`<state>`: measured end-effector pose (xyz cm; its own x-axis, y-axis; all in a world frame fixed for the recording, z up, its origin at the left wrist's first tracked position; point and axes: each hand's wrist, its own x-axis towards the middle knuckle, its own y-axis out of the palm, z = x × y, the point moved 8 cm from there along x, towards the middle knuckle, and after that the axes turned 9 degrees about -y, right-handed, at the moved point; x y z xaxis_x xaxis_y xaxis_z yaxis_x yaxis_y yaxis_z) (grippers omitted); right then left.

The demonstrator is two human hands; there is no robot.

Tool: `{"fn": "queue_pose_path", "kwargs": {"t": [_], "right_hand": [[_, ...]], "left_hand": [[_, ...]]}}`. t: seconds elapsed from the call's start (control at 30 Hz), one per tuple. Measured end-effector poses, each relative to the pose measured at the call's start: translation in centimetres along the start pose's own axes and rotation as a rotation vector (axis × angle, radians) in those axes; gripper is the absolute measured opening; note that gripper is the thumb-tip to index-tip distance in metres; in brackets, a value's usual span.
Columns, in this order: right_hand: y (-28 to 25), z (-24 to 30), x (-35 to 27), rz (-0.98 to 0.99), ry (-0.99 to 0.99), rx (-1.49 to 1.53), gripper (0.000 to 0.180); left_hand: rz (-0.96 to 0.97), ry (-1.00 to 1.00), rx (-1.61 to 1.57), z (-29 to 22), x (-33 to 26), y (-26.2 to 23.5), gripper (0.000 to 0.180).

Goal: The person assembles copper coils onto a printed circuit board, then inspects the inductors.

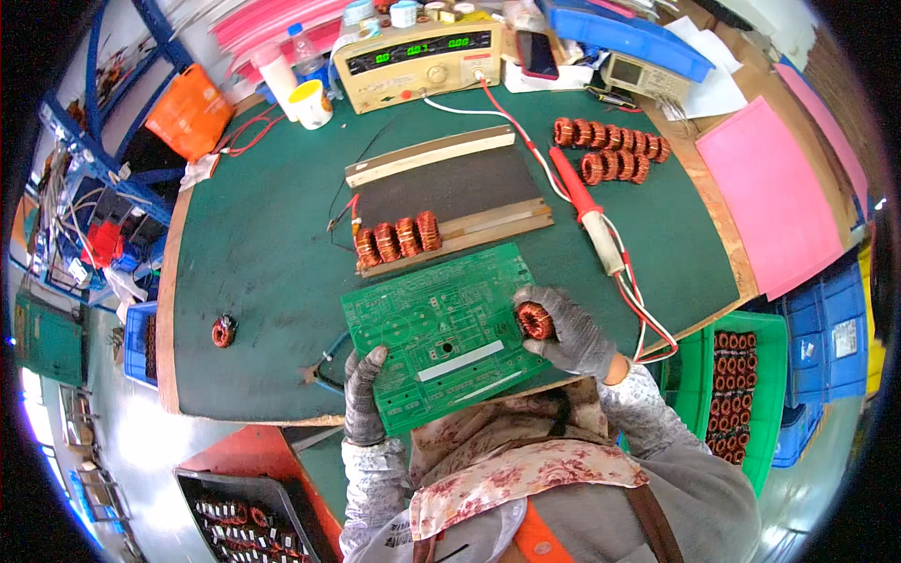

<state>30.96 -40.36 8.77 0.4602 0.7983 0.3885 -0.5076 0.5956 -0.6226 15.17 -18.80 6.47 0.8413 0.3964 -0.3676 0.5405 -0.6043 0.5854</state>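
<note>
A green printed circuit board (450, 310) lies tilted at the table's near edge, in front of me. My left hand (364, 394), in a grey glove, grips its left edge, thumb on top. In the gloved fingers of my right hand (577, 333) is a copper-wound toroidal coil (533, 321), held at the board's right edge. Whether the coil touches the board I cannot tell. Just beyond the board, several coils (399, 239) stand along a wooden fixture (497, 222) with a dark middle. One lone coil (223, 330) sits at the left. Blue-handled cutters (326, 369) lie partly behind the board.
A red-and-white probe (589, 214) with cables lies to the right. More coils (615, 150) stand in rows at the back right. A bench power supply (419, 68) and a yellow cup (311, 103) are at the back. A green crate (771, 375) holds coils, beside the table.
</note>
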Motion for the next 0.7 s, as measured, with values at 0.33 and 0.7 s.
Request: {"fn": "queue_pose_path", "kwargs": {"t": [0.33, 0.7], "right_hand": [[-17.6, -8.4, -0.1, -0.844, 0.205, 0.071, 0.055], [-23.8, -24.3, 1.8, -0.505, 0.570, -0.599, 0.059]], "left_hand": [[-0.032, 0.044, 0.222, -1.5, 0.2, -2.0, 0.046], [-0.027, 0.055, 0.145, -1.5, 0.3, -1.8, 0.046]]}}
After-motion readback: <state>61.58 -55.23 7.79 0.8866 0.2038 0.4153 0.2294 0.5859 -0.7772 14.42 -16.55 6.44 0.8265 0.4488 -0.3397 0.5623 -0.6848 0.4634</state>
